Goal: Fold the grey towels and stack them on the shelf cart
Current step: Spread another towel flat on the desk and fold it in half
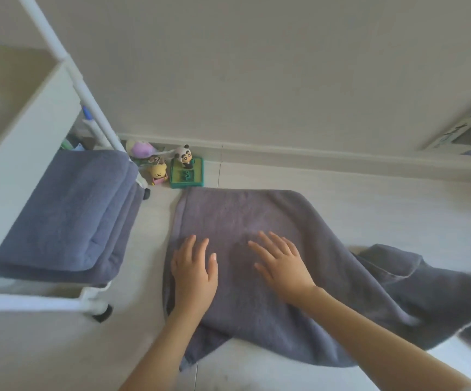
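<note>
- A grey towel (256,277) lies spread on the pale floor (341,193), its left part flat, its right end bunched and trailing toward the frame's right edge.
- The left hand (194,275) rests flat on the towel near its left edge, grip wide, fingers straight.
- The right hand (280,261) presses flat just beside it (fingers spread, holding nothing).
- To the left, folded towels (67,218) sit stacked on a low shelf of the white cart (25,142), apart from the floor towel.
- By the wall's base, between cart and towel, stand small toys: a panda figure (184,157) on a green box (187,174) and a yellow bear (158,171).
</note>
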Motion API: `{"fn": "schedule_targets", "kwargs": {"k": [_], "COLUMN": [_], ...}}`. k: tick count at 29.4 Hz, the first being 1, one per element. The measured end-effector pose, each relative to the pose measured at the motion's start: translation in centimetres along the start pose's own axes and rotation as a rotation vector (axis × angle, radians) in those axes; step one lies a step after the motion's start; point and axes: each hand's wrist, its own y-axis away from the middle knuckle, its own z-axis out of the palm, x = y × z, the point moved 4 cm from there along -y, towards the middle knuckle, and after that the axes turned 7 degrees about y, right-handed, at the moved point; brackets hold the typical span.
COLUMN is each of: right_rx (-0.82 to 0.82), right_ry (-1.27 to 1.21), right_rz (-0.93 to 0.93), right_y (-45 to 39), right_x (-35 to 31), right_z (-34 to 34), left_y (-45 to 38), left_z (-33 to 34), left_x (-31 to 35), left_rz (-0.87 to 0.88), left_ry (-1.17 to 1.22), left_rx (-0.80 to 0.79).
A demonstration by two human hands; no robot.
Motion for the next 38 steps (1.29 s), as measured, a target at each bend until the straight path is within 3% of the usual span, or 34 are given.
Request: {"fn": "schedule_targets", "kwargs": {"k": [5,9,13,21,24,28,32,35,38], "right_rx": [0.199,0.052,-0.102,-0.164,-0.203,-0.256,-0.201,-0.214,-0.241], "right_ry": [-0.074,-0.098,-0.126,-0.057,0.003,0.046,0.069,0.047,0.031], "right_rz": [-0.021,0.103,0.093,0.114,0.087,0.11,0.18,0.29,0.264], "right_y": [6.1,9.0,9.5,8.5,10.2,12.7,13.1,14.1,14.2], "right_x": [-2.2,-2.3,-2.1,-0.5,-2.3,-3.5,-3.0,-3.2,-4.5], "right_z": [0.5,1.1,2.0,1.2,1.8,3.7,3.5,4.3,4.4], "left_y": [8.0,13.8,15.7,15.3,15.4,16.5,15.1,14.4,14.5], "left_z": [-2.4,-2.2,-2.3,-4.9,-3.6,-1.6,-2.2,-0.6,-0.3], "left_x": [-0.4,-1.2,-2.1,-3.1,-2.2,-2.0,-0.7,-0.7,-2.3], "left_rz": [0.034,0.011,0.052,0.113,0.074,0.071,-0.004,0.076,0.078], "left_ry": [0.054,0.047,-0.04,-0.095,-0.087,-0.253,-0.233,-0.296,-0.378], "left_rx": [0.185,0.146,0.08,0.093,0.016,-0.159,-0.083,-0.194,-0.253]}}
